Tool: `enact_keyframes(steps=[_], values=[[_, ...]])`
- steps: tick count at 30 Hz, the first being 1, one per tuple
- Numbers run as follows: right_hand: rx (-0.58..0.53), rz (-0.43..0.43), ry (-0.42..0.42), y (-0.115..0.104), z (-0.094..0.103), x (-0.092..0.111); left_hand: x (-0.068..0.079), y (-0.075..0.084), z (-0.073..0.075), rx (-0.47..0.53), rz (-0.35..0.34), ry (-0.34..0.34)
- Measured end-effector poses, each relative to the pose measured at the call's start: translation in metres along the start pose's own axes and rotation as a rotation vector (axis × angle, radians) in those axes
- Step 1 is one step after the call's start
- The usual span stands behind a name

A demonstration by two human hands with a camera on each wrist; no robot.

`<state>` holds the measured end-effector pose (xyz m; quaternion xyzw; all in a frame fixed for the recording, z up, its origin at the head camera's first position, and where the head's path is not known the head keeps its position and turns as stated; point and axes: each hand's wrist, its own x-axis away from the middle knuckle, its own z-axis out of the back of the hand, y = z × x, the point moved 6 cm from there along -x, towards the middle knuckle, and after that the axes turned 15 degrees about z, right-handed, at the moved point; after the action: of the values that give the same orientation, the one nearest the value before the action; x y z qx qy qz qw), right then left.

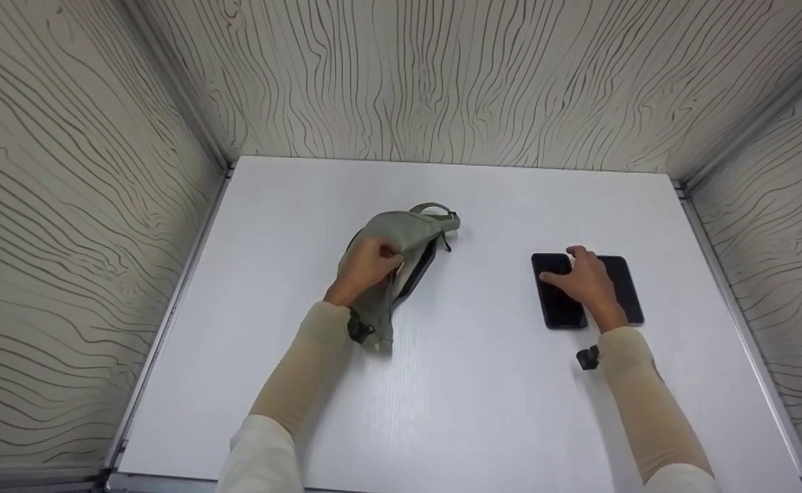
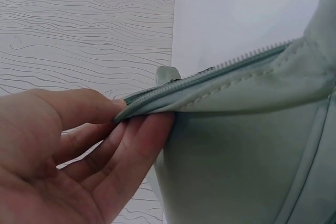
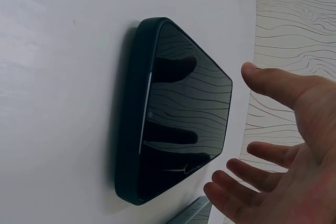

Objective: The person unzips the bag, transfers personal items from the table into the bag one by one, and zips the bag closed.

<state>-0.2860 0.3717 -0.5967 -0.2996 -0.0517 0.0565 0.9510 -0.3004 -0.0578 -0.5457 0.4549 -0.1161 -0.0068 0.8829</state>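
Observation:
A grey-green zippered fabric bag point(image 1: 401, 227) lies left of the table's middle, its opening facing right. My left hand point(image 1: 366, 266) pinches the edge of that opening between thumb and fingers. Along the held edge runs a zipper point(image 2: 231, 67), its teeth parted in the left wrist view. On the right, a phone in a dark case point(image 3: 184, 108) rests screen up. Over it hovers my right hand point(image 1: 587, 279), thumb and fingers spread and apart from the phone. Beside that phone lies a second dark phone-like device point(image 1: 621, 291), partly covered by the hand in the head view.
The white table point(image 1: 469, 404) is bordered by wood-patterned panels point(image 1: 414, 89) at the back and both sides. Metal rails point(image 1: 174, 89) run along the panel corners. The bag's strap loop point(image 1: 431, 205) points to the back.

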Motion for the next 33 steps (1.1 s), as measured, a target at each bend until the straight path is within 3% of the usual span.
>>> enact_keyframes(steps=[7, 14, 33], values=[[-0.002, -0.054, -0.043, 0.000, -0.007, 0.003, 0.000, -0.002, -0.001, -0.005, 0.010, 0.004], [0.043, -0.060, -0.059, -0.001, -0.011, 0.003, 0.001, 0.001, -0.001, 0.007, -0.036, -0.005], [0.099, -0.129, -0.034, -0.004, -0.015, 0.002, -0.001, -0.001, 0.000, -0.013, -0.006, 0.006]])
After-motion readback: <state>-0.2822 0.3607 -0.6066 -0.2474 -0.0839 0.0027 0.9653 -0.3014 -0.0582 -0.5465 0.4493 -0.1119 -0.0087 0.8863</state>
